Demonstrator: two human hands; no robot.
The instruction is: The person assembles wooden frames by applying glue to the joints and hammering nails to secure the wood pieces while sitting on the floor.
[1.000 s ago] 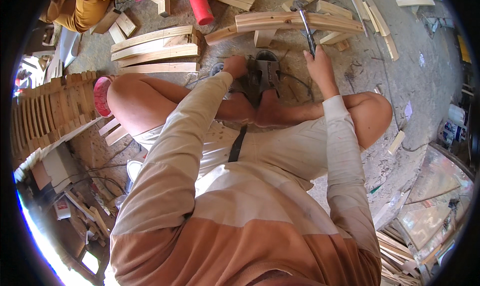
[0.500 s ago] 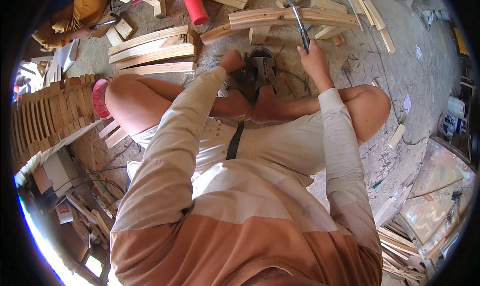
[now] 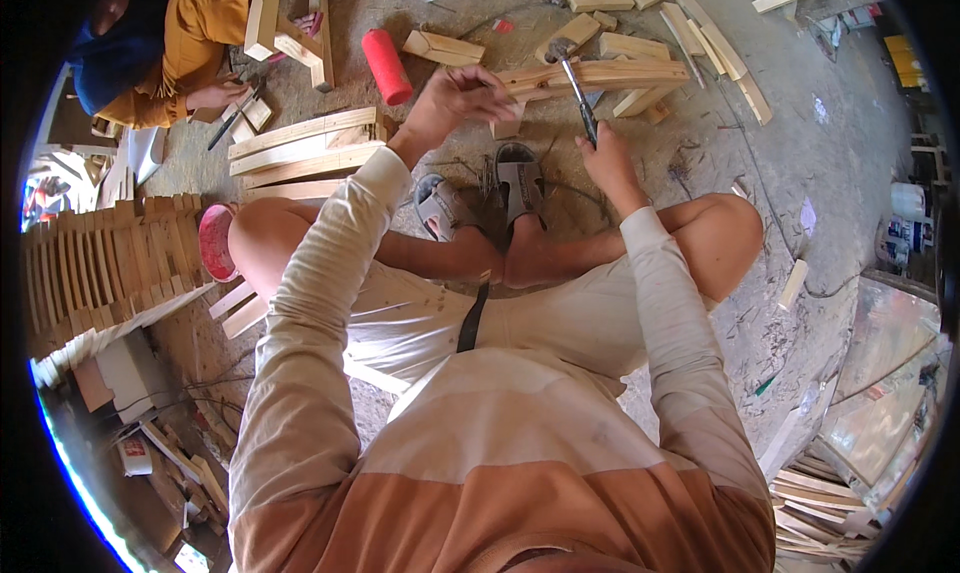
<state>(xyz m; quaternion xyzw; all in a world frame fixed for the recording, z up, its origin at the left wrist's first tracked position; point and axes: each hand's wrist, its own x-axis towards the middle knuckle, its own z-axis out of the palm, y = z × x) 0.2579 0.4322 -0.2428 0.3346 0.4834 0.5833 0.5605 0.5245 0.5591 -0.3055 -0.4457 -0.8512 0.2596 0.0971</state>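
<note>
My right hand (image 3: pixel 608 165) grips a hammer (image 3: pixel 576 85) by its dark handle. The hammer's metal head is raised and overlaps the curved wooden plank (image 3: pixel 640 73) in the view. My left hand (image 3: pixel 455 103) is at the plank's left end, partly covering it. Its fingers are bent and drawn together; what they hold, if anything, is too small to make out. A short wood block (image 3: pixel 507 125) shows beneath the plank, just right of my left hand. My sandalled feet (image 3: pixel 520 183) are below the plank, between my two arms.
Cut wood strips (image 3: pixel 300 153) lie to the left, beside a red cylinder (image 3: pixel 386 68). A tall stack of curved slats (image 3: pixel 110 263) stands at far left. Another person's hand (image 3: pixel 218 95) is at upper left, near a wooden frame (image 3: pixel 300 43). Long strips (image 3: pixel 715 48) lie upper right.
My left hand has risen from near my feet to the plank's left end, its fist loosening into bent fingers. My right hand still holds the hammer, slightly lower and further left.
</note>
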